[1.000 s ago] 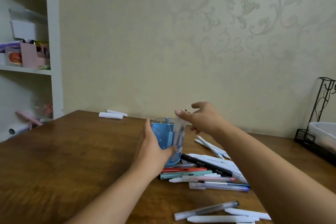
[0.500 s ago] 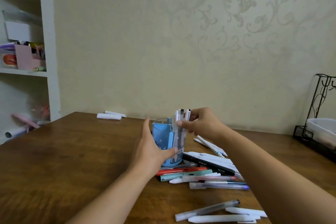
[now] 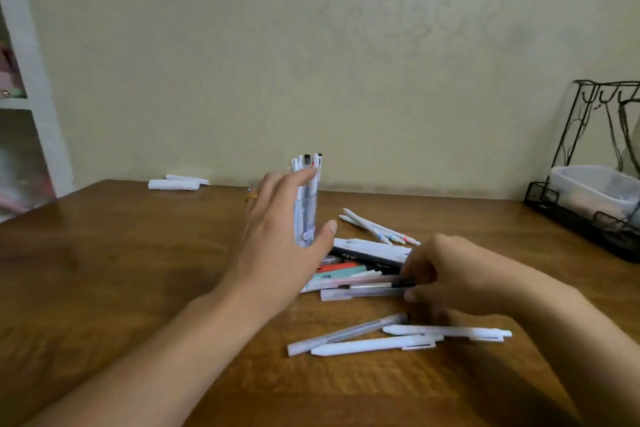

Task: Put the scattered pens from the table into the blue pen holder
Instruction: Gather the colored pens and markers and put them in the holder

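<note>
The blue pen holder [image 3: 306, 222] stands at the table's middle, mostly hidden by my left hand [image 3: 277, 246], which wraps around it from the left. Several white pens [image 3: 307, 165] stand upright in it, their tops above my fingers. To its right lies a pile of scattered pens [image 3: 346, 270]: white, black, red and teal. My right hand [image 3: 450, 274] is down on this pile, with its fingers pinched on a translucent pen [image 3: 360, 293]. Three more pens [image 3: 374, 345] lie nearer me, and a few white pens [image 3: 375, 229] lie further back.
The brown wooden table [image 3: 121, 270] runs to the wall. A black wire rack [image 3: 588, 229] holding a white tub [image 3: 588, 189] stands at the right edge. Two white rolls [image 3: 175, 184] lie at the back left. A white shelf unit [image 3: 24, 80] is at the far left.
My right hand let go of the pens it put into the holder and dropped to the right, onto the pile. The left hand stayed on the holder. The view shifted right.
</note>
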